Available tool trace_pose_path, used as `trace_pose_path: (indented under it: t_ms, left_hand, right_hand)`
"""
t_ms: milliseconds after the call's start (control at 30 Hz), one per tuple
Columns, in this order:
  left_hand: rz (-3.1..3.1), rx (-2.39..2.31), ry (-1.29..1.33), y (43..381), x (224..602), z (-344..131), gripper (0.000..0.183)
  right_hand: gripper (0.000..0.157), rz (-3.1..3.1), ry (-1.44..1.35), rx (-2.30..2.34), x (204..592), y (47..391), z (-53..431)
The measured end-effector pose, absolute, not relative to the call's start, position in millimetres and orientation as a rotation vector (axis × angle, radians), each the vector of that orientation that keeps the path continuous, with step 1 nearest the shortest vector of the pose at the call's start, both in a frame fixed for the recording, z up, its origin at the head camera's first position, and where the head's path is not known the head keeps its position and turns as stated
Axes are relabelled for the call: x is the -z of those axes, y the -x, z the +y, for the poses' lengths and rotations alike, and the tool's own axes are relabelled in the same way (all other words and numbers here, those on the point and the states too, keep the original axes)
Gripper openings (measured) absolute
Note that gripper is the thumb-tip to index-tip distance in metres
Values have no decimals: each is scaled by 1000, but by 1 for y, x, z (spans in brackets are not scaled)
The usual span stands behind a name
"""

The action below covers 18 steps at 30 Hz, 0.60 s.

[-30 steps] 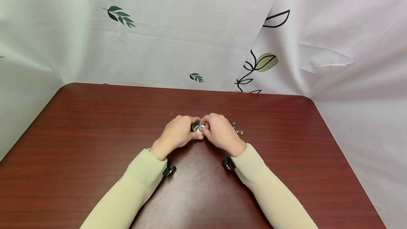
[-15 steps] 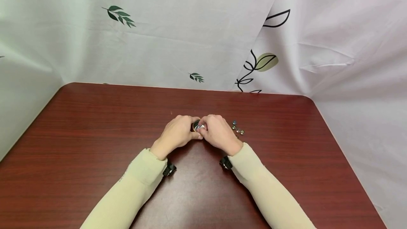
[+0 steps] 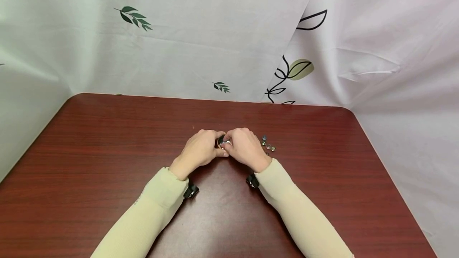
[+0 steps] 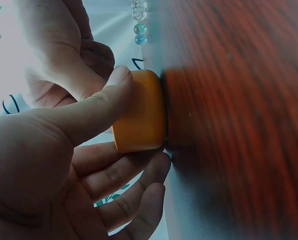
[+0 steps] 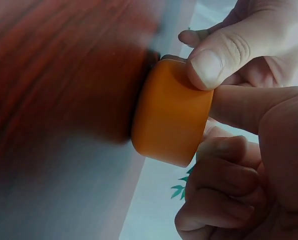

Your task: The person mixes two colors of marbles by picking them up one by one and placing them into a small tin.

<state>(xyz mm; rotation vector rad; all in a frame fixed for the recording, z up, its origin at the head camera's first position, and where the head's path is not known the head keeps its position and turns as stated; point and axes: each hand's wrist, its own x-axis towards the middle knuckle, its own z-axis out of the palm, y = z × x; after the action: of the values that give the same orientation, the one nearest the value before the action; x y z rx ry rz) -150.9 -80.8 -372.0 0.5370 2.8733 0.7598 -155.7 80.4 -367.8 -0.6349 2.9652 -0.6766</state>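
A small round orange container [image 4: 144,112] stands on the table, its mouth facing up. My left hand [image 3: 201,147] grips it from the left, thumb on the near wall and fingers round the far side. My right hand [image 3: 245,148] is over the container from the right, its thumb and fingers bent down into the mouth. Something pale and shiny shows beside those fingertips in the head view; I cannot tell whether they pinch it. In the right wrist view the fingertips are hidden behind the orange wall. Several small glass marbles [image 3: 268,147] lie just right of my right hand.
The dark red wooden table [image 3: 143,118] spreads out around both hands. White curtains [image 3: 179,51] with leaf prints hang behind it and along both sides. A black wrist camera [image 3: 191,190] sits under the left sleeve, another black camera [image 3: 252,181] under the right.
My right hand and forearm have shifted slightly left, and the fingers now cover more of the container's mouth, so less of the pale thing shows. The left hand has stayed still.
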Motion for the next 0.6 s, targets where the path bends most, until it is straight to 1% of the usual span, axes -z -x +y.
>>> trace_pose_path:
  t_ms: [600]
  left_hand:
    - [2884, -766, -546, 150, 373, -81, 48]
  right_hand:
    - [10, 2947, 571, 653, 366, 157, 79]
